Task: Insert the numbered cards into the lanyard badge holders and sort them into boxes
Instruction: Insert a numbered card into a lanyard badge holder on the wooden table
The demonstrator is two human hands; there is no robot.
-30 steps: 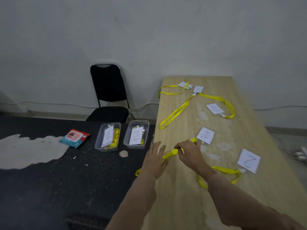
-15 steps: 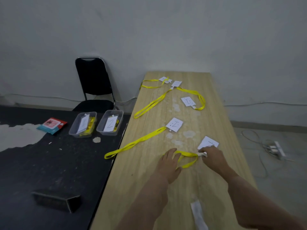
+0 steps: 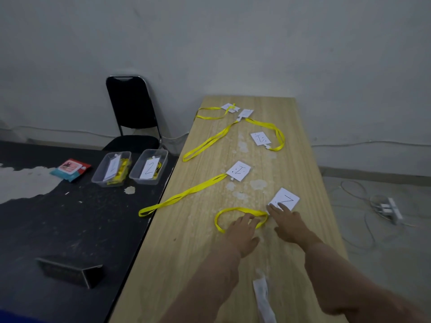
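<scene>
Since the earlier frame the nearest yellow lanyard (image 3: 240,214) has been spread from a narrow fold into a wider loop, and the right hand (image 3: 288,223) has been shifted so that more of the card marked 2 (image 3: 285,199) is uncovered. The left hand (image 3: 242,231) is laid flat and open on the wooden table (image 3: 186,264), fingers extended, its fingertips (image 3: 248,217) resting on the near side of the loop. The right hand is likewise open, palm down, with fingertips touching the lower edge of that card at the point where the strap meets it; nothing is gripped by either hand. Further up the table a second lanyard with a card marked 1 (image 3: 239,170) is stretched toward the table's left edge, and more lanyards and cards are laid near the far end. On the dark table (image 3: 58,229) to the left, two clear boxes are set side by side: the left box (image 3: 112,169) holds a card and yellow straps, the right box (image 3: 149,167) a card marked 2. A red and teal packet (image 3: 71,170) lies beside them.
</scene>
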